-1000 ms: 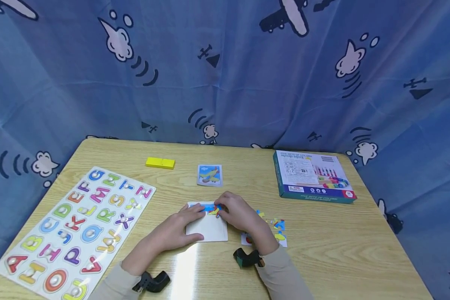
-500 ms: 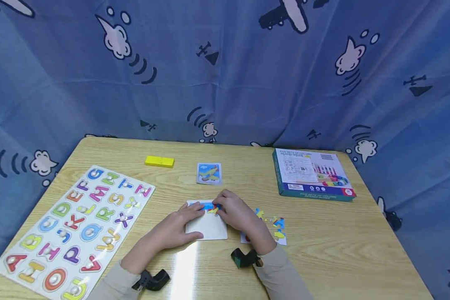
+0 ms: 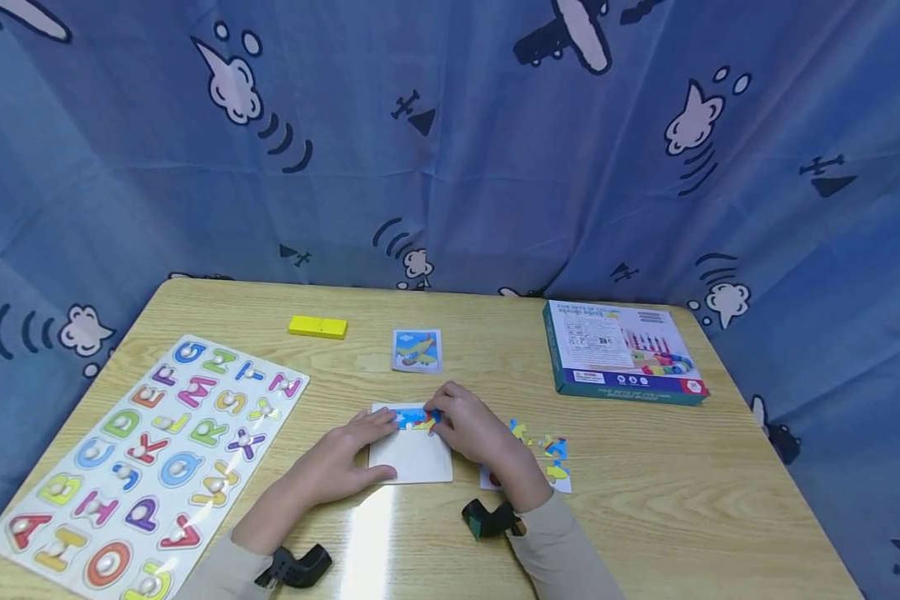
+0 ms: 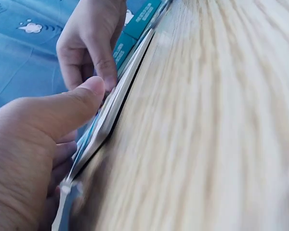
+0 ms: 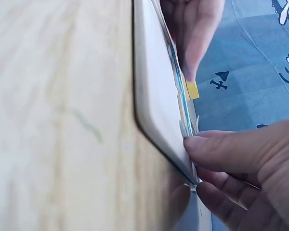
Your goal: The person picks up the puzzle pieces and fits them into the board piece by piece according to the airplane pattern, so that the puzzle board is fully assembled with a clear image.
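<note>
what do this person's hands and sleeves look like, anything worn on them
The left hand and right hand are ungloved. The left sleeve and right sleeve are plain light beige. A curved black device sits by each cuff, left device and right device; the right one shows a dark green patch.

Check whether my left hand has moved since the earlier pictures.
Yes. In the head view, your left hand has shifted slightly left, toward the alphabet board, leaving more of the blue puzzle strip uncovered.
</note>
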The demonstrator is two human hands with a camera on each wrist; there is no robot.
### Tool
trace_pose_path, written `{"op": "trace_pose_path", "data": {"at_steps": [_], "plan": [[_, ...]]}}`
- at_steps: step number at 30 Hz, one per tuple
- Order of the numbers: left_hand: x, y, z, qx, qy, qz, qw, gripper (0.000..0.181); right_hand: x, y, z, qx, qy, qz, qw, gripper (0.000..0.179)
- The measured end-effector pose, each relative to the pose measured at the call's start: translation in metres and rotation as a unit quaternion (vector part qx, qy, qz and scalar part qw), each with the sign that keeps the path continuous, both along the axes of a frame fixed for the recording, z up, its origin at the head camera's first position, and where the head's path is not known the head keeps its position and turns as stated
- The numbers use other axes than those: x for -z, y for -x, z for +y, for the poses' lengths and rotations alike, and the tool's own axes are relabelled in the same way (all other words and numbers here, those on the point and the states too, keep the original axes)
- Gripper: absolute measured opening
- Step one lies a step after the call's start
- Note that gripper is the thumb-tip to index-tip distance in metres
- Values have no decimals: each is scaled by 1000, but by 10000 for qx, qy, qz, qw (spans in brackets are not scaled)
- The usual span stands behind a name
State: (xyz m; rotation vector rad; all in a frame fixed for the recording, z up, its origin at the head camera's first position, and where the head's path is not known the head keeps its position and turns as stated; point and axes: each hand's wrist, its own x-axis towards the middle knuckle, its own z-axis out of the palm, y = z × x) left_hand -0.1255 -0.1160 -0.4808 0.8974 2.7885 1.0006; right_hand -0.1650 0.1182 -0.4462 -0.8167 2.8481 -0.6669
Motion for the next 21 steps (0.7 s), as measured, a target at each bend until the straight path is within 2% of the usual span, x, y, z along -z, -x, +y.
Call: {"op": "trace_pose_path", "data": {"at_steps": [5,9,14,21], "plan": [[-1,-5,-10,-343,-176,142,9992,62,0,0,1,-33,82,-22,10000,23],[1,-6,-15,-393,-207,226,9988,61,-2,-1,1,-38,162,-84,9998,23],[2,-7,-18,-233,9,75,9997,67,-2,-2,2,-41,205,-151,9997,25],[1,-5,-17,32,256,247,9994,72,-1,-1,10,-111,350,-472,9982,31]]}}
